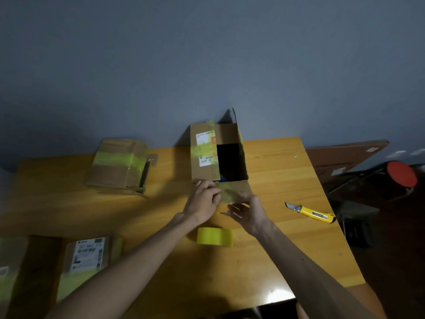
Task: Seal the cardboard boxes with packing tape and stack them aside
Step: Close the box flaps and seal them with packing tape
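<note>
An open cardboard box (pixel 204 166) stands mid-table; its left flap with a white label is folded over, its right flap stands up, and the inside is dark. My left hand (pixel 203 200) and my right hand (pixel 249 209) both grip the box's near flap (pixel 234 192), which sticks out toward me. A roll of yellow packing tape (pixel 215 237) lies on the table just below my hands. A second box (pixel 119 165) with yellow tape across it sits at the left. More taped boxes (pixel 88 255) lie at the near left.
A yellow utility knife (pixel 310 214) lies to the right of my hands on the wooden table (pixel 287 171). Beyond the table's right edge are a brown board (pixel 345 157) and a dark object with a red round part (pixel 401 173). A grey wall is behind.
</note>
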